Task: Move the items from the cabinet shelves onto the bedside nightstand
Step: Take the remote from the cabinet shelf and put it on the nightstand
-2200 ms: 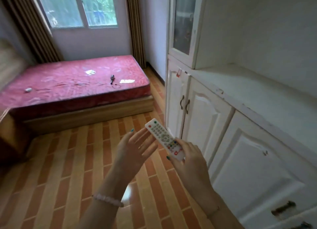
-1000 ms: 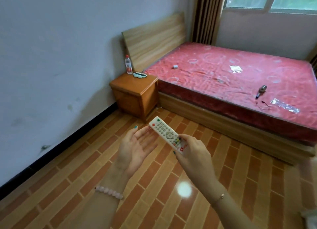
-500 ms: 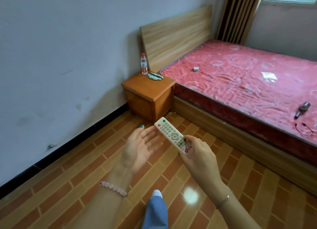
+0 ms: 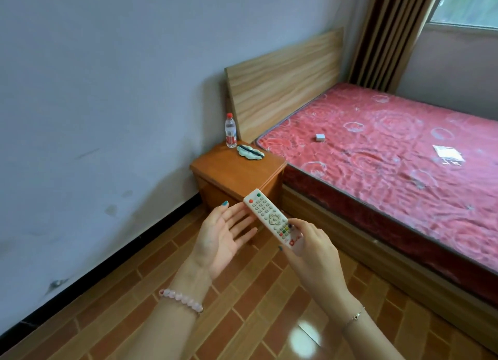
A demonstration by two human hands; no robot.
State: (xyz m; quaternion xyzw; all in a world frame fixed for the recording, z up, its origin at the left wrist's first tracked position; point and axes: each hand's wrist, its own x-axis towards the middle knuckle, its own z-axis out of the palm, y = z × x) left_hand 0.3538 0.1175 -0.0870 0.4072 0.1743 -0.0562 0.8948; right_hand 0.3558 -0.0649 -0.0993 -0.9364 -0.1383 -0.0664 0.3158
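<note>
My right hand [image 4: 314, 248] grips the near end of a white remote control [image 4: 269, 215], which points away and to the left. My left hand [image 4: 222, 234] is held palm up with straight fingers, its fingertips beside the remote's far half. The wooden nightstand [image 4: 229, 175] stands just beyond the hands, against the wall beside the bed. On its top stand a water bottle [image 4: 231, 130] with a red cap at the back and a pale green eye mask [image 4: 250, 153] near the bed side.
A bed with a red mattress [image 4: 390, 155] fills the right side, with a small box [image 4: 320, 137] and a clear packet [image 4: 448, 153] lying on it. A wooden headboard [image 4: 283, 82] leans on the wall. Brick-pattern floor [image 4: 256, 305] lies underfoot.
The view has turned from the white cabinet to the bed and nightstand, and the nightstand has come closer. Both hands keep the same pose with the remote.
</note>
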